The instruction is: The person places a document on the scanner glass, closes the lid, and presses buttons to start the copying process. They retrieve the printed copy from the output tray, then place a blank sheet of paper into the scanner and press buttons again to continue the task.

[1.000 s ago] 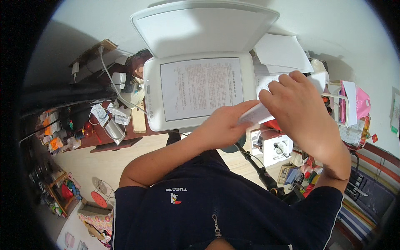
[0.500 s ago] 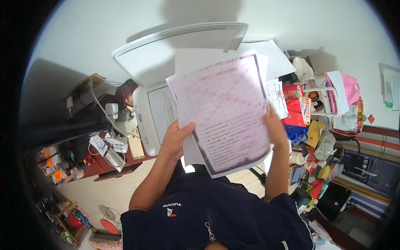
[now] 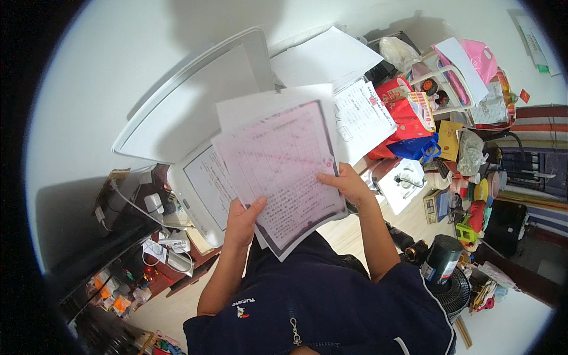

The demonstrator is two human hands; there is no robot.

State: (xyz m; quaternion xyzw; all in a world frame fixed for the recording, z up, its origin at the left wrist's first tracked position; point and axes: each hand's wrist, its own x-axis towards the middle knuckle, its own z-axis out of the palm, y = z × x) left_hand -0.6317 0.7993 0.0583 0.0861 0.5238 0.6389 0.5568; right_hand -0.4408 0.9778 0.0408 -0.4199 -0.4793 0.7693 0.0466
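Observation:
Between my hands is a small stack of paper sheets (image 3: 278, 171); the top one is a pinkish copy with a dark border, a faint grid and lines of print. My left hand (image 3: 241, 222) grips its lower left edge, thumb on top. At the right edge my right hand (image 3: 348, 184) pinches the stack, thumb also lying over the print. Beyond the papers stands a white printer-scanner (image 3: 183, 183) with its lid (image 3: 195, 100) raised. A printed sheet (image 3: 214, 180) lies on the scanner glass, partly hidden by the stack.
Blank white sheets (image 3: 325, 59) and a printed page (image 3: 362, 115) lie right of the lid. Farther right are a red bag (image 3: 402, 109), a blue bag (image 3: 414, 147) and a white basket (image 3: 449, 89). A white power cable (image 3: 139, 204) runs at the left. A black cylinder (image 3: 442, 257) stands lower right.
The view has turned, and the papers now sit lower and further left in it. My right hand's grip has shifted, its thumb now resting on the top sheet.

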